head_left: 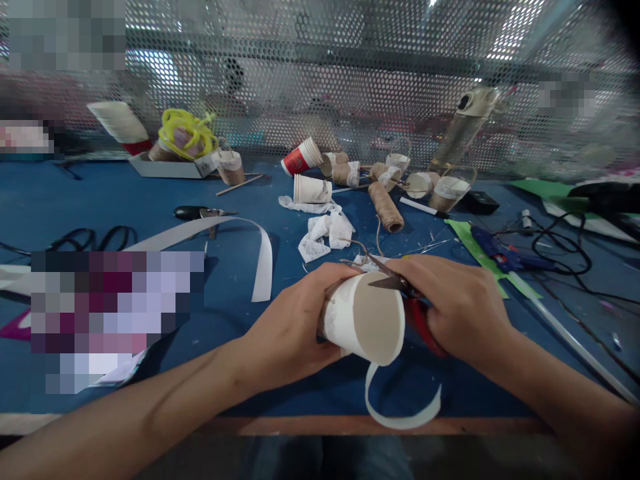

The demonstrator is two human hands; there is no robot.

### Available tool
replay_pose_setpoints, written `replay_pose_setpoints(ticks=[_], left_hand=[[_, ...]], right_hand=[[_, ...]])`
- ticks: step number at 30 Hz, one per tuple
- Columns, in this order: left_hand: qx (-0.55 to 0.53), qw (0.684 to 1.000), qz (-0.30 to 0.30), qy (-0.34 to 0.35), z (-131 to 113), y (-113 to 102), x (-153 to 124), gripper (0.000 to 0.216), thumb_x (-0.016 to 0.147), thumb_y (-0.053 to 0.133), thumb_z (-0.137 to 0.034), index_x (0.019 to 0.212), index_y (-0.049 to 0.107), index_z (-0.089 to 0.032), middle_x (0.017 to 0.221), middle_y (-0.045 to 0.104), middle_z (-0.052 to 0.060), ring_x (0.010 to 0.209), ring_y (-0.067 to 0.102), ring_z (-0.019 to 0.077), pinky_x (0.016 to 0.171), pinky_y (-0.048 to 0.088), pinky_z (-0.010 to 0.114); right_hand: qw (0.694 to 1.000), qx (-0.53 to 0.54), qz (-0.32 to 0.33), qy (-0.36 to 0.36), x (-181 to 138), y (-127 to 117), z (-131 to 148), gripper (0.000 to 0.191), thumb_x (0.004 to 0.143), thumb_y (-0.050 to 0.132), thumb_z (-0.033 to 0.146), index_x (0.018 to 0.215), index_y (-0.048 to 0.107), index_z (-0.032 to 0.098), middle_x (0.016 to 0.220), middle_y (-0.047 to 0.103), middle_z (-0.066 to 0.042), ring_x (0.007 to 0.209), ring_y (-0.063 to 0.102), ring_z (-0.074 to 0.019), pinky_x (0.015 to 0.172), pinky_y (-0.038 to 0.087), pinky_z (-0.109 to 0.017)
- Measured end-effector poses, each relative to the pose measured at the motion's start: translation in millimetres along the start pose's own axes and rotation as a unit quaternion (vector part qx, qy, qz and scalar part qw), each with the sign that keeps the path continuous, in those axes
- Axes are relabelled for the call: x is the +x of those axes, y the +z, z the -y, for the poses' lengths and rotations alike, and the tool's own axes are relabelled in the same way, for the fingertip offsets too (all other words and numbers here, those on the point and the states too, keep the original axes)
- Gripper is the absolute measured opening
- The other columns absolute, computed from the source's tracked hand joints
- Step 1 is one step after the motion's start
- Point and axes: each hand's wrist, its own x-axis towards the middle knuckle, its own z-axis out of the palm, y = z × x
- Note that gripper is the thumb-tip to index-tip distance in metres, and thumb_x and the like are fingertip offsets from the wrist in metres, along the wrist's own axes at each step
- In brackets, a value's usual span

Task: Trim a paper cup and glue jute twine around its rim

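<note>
My left hand is wrapped round a white paper cup, held on its side with the mouth turned toward me. My right hand grips red-handled scissors, whose blades sit at the cup's rim. A thin curled paper strip hangs down from the cup's rim. Twine is wound round the cup's base under my left fingers.
A blue tabletop bears a long white paper strip, black pliers, a twine spool, several cups, paper scraps, a blue glue gun with cables, and green paper. A perforated metal screen stands behind.
</note>
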Motion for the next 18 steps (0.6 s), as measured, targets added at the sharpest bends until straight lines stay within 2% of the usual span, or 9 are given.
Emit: replay_pose_setpoints(ticks=[3, 8, 15, 18], left_hand=[[0.005, 1.0, 0.002, 0.01, 0.3, 0.0, 0.1, 0.084, 0.074, 0.082, -0.018, 0.142, 0.034, -0.029, 0.136, 0.062, 0.013, 0.12, 0.066, 0.034, 0.096, 0.057, 0.047], [0.003, 1.0, 0.004, 0.03, 1.9, -1.8, 0.9, 0.084, 0.075, 0.082, -0.02, 0.143, 0.033, -0.028, 0.138, 0.061, 0.015, 0.122, 0.065, 0.0331, 0.101, 0.055, 0.044], [-0.007, 0.999, 0.027, 0.029, 1.2, -1.0, 0.5, 0.086, 0.076, 0.082, -0.021, 0.144, 0.031, -0.029, 0.137, 0.059, 0.014, 0.122, 0.065, 0.033, 0.1, 0.055, 0.045], [-0.013, 1.0, 0.02, 0.016, 0.3, -0.4, 0.2, 0.085, 0.076, 0.083, -0.02, 0.143, 0.032, -0.03, 0.139, 0.059, 0.014, 0.124, 0.063, 0.0336, 0.102, 0.054, 0.046]], right_hand=[[1.0, -0.004, 0.001, -0.003, 0.3, 0.4, -0.5, 0.03, 0.091, 0.047, 0.006, 0.106, 0.07, 0.016, 0.093, 0.082, -0.009, 0.077, 0.077, -0.0218, 0.061, 0.053, -0.029], [1.0, -0.005, -0.002, 0.0, -0.6, 0.1, -1.6, 0.026, 0.091, 0.047, 0.006, 0.094, 0.071, 0.017, 0.089, 0.082, -0.008, 0.068, 0.075, -0.0202, 0.057, 0.051, -0.028], [1.0, 0.0, -0.004, -0.008, 0.3, -1.1, -0.6, 0.032, 0.09, 0.046, 0.004, 0.105, 0.072, 0.013, 0.092, 0.081, -0.011, 0.077, 0.078, -0.0262, 0.057, 0.051, -0.032], [1.0, -0.003, -0.005, -0.008, -0.1, -0.9, -0.7, 0.032, 0.089, 0.044, 0.002, 0.099, 0.072, 0.014, 0.09, 0.081, -0.01, 0.073, 0.078, -0.0258, 0.055, 0.05, -0.031]])
